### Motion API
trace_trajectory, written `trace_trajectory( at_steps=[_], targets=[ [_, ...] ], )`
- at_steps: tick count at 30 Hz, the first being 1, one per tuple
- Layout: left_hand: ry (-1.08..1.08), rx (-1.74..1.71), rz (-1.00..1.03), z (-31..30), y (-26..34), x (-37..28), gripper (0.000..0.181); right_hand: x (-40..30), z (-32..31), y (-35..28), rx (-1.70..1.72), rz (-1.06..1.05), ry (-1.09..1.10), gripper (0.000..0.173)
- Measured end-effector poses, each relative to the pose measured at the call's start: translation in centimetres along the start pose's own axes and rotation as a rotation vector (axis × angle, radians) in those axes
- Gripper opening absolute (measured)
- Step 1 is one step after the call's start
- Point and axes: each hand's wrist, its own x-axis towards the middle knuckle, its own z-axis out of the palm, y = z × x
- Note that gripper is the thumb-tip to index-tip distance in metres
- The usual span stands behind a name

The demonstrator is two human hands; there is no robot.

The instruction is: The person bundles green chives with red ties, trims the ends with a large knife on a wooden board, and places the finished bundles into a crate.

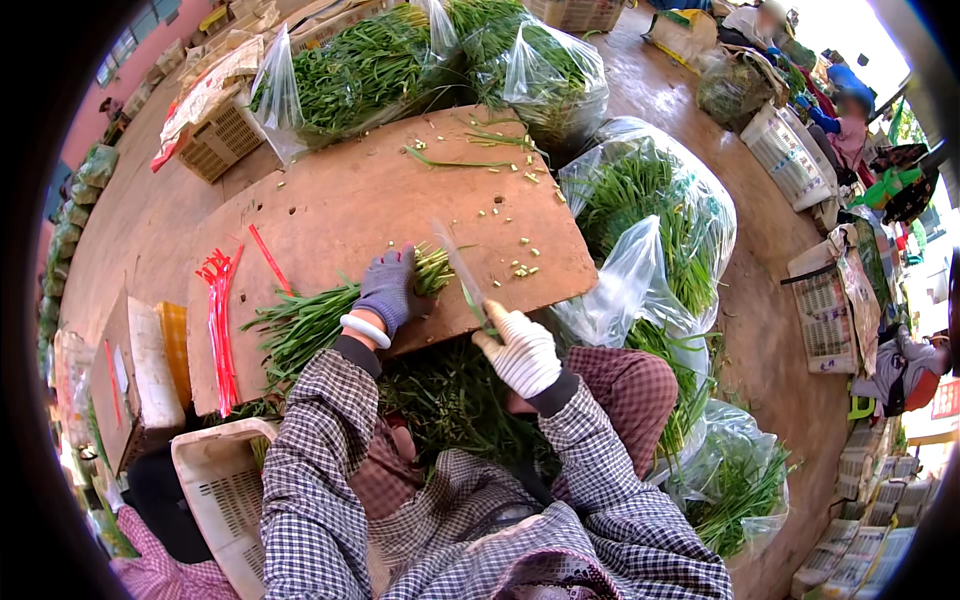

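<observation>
My left hand (390, 291), in a purple-grey knit glove, grips a bunch of green leafy stalks (304, 322) on a wooden board (360, 202). The pale cut ends of the bunch point right. In a white ribbed glove, my right hand (521, 349) is closed on the handle of a knife (463, 270). The blade, slightly blurred, stands just right of the cut ends, apart from them. Short cut stem pieces (525, 268) lie scattered on the board's right part. Red plastic ties (221, 330) lie at its left, with a single one beside them.
Clear plastic bags of greens (660, 225) stand along the board's right side and far edge (360, 75). A white plastic crate (225, 487) is at lower left. Cut greens (457, 405) lie below the board. Co-workers (904, 375) sit at far right; a checked sleeve shows lower left.
</observation>
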Motion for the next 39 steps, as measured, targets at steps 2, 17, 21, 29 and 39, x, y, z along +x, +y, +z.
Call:
trace_trajectory(
  at_steps=[2,17,21,29,39],
  targets=[
    [-0.013,-0.058,-0.002,-0.1,-0.1,0.1,0.107,0.0,-0.1,-0.5,-0.041,-0.021,-0.041,0.051],
    [0.014,0.156,0.02,0.5,0.4,0.5,0.074,-0.9,-0.5,-1.6,0.39,-0.026,0.044,0.042],
    [0.065,0.1,0.071,1.2,0.3,0.5,0.066,-1.6,1.5,0.0,0.307,0.066,-0.048,0.043],
    [0.081,0.117,0.143,1.8,0.3,-0.2,0.057,0.5,0.6,1.1,0.564,0.268,-0.287,0.04],
    [0.078,0.131,0.154,2.6,0.0,0.1,0.056,8.8,6.9,0.4,0.338,0.141,-0.204,0.034]
  ],
)
